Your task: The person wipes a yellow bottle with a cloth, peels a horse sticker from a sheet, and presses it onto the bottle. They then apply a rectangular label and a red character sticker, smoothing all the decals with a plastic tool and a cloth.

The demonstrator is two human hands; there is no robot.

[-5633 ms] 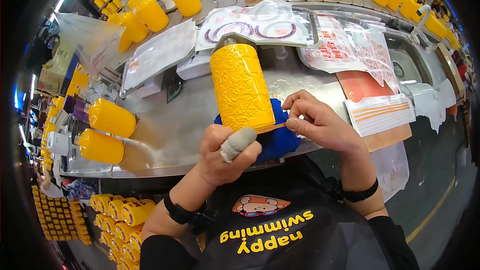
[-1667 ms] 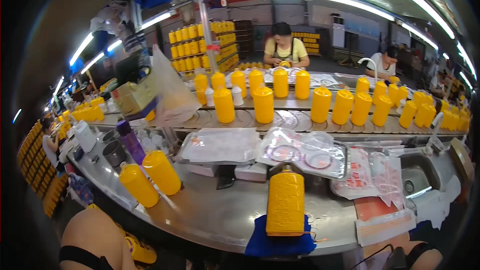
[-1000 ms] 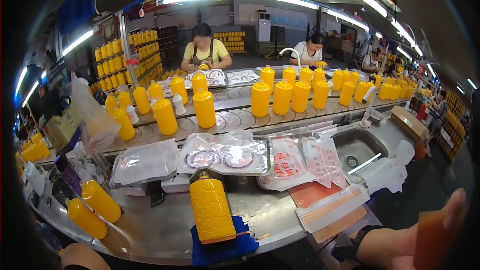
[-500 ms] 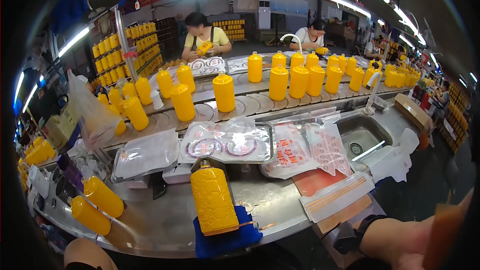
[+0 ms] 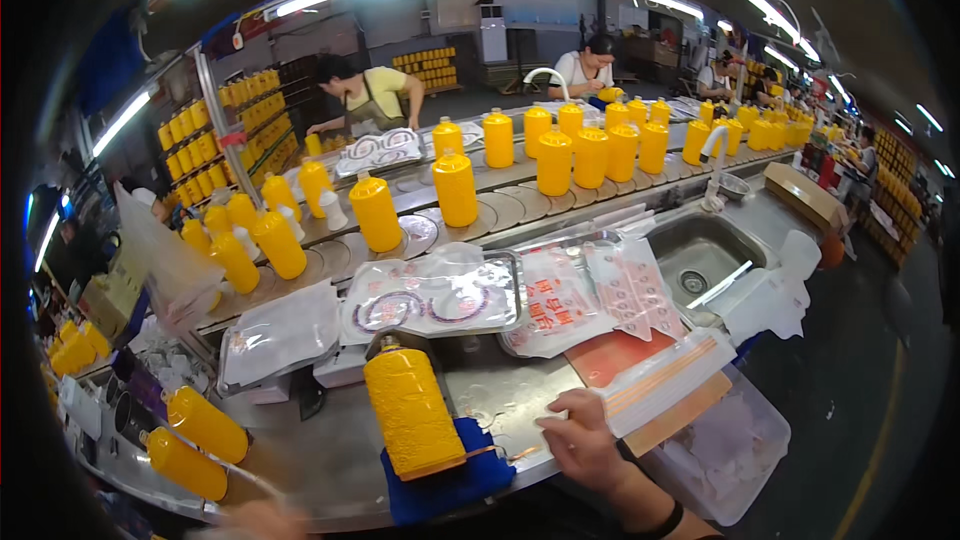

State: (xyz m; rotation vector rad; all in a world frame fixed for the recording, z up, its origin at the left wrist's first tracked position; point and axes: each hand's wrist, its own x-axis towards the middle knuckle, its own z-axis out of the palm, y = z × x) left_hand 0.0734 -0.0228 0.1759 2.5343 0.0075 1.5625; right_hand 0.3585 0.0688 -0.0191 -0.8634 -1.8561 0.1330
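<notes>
A yellow bottle (image 5: pixel 405 405) with a raised, textured surface leans on a dark stand on the metal counter, its lower end on a blue cloth (image 5: pixel 450 485). A thin orange-brown strip (image 5: pixel 485 453) sticks out at that end. To the right of the bottle, above the counter, is my right hand (image 5: pixel 583 440), its fingers curled toward the thumb. A small whitish spot shows at the fingertips; what it is stays unclear. My left hand (image 5: pixel 265 518) is a motion-smeared shape at the lower edge, nearest to two yellow bottles (image 5: pixel 188 463) lying at the left.
Metal trays hold printed sticker sheets (image 5: pixel 430 305) behind the bottle. A sink (image 5: pixel 700 255) with a white tap is at right, and a translucent bin (image 5: pixel 730 450) stands below the counter. Yellow bottles ride a conveyor (image 5: pixel 490 210). Co-workers (image 5: pixel 375 100) sit beyond it.
My right hand has come in from the right edge to over the counter. My left hand has appeared at the bottom. The view has shifted, and the co-worker in yellow now leans left.
</notes>
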